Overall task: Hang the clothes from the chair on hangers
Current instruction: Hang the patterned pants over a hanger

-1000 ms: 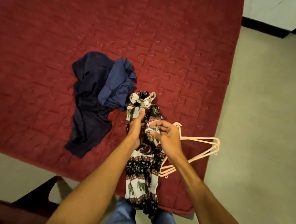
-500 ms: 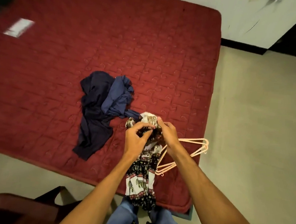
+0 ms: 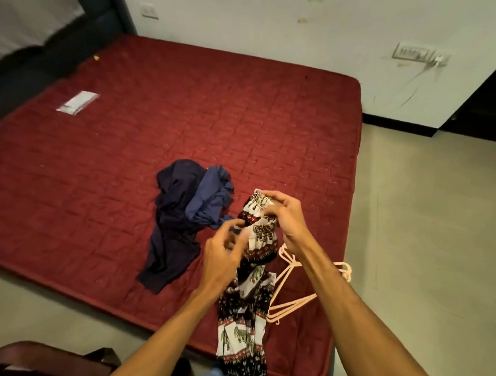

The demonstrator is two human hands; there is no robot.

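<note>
Garment [image 3: 262,233] is dangling over the mattress [image 3: 187,110] near edge: your right hand [image 3: 286,217] is pinching its top, your left hand [image 3: 221,259] is curling half-closed against it, grip unclear. Hangers [image 3: 293,304] are lying at the mattress's right corner.

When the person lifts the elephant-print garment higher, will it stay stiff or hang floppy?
Probably floppy: the elephant-print garment hangs limp over the mattress edge. Likely light, since the right hand holds its bunched top by fingertips. It may slip off the thin pink hangers.
</note>
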